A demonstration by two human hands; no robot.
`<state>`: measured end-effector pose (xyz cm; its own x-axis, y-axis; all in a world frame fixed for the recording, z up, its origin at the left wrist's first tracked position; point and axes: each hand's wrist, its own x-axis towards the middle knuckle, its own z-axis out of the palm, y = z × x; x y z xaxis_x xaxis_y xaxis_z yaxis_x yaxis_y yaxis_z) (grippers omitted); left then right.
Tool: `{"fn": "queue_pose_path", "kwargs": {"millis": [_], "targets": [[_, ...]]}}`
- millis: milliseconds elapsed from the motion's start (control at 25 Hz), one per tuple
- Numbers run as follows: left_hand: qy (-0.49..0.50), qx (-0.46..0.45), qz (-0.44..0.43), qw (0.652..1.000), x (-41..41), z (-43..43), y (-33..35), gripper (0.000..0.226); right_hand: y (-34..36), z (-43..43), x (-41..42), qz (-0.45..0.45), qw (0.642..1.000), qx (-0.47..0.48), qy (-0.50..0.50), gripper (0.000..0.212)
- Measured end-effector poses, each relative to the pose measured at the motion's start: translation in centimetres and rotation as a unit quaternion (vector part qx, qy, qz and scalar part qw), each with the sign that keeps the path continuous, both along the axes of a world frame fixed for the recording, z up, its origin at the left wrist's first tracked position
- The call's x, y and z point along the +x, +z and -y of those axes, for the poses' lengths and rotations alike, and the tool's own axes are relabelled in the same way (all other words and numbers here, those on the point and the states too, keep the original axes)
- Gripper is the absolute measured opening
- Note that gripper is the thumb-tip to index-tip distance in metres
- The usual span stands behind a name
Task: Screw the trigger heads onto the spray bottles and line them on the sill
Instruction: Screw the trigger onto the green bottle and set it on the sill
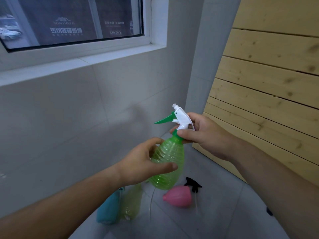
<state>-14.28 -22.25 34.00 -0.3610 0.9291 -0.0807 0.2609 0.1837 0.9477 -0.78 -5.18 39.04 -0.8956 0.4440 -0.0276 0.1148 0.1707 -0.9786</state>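
In both hands (203, 135): green bottle (166, 163)

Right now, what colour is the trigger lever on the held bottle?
Green, on a white trigger head; the lever shows in the head view.

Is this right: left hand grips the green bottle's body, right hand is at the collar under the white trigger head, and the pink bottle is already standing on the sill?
Not quite. The head view shows the pink bottle lying on the floor, not on the sill. The rest holds: left hand on the green bottle, right hand at the collar under the white trigger head.
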Motion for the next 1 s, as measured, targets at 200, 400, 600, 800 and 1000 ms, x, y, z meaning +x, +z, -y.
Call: {"fn": "queue_pose_path", "kwargs": {"millis": [200,400,600,800,1000], "targets": [[-0.022,0.012,-0.005,1.0,0.1,0.2,0.6,0.039,0.2,-0.4,0.2,-0.003,0.999,0.041,0.033,0.033],[-0.041,0.007,0.02,0.999,0.0,0.4,0.8,0.038,0.3,-1.1,0.5,0.018,0.994,0.041,0.097,0.031],[-0.051,0.009,0.113,0.992,0.1,0.4,0.9,0.036,0.0,-1.0,0.4,-0.002,0.996,0.036,0.076,0.034],[-0.044,0.007,0.137,0.99,0.5,0.2,1.0,0.03,-0.4,-0.8,0.3,-0.011,0.998,0.05,0.047,0.036],[-0.062,-0.024,0.184,0.981,0.3,0.4,1.6,0.045,-0.4,-0.8,0.3,-0.032,0.998,0.023,0.05,0.038]]}}
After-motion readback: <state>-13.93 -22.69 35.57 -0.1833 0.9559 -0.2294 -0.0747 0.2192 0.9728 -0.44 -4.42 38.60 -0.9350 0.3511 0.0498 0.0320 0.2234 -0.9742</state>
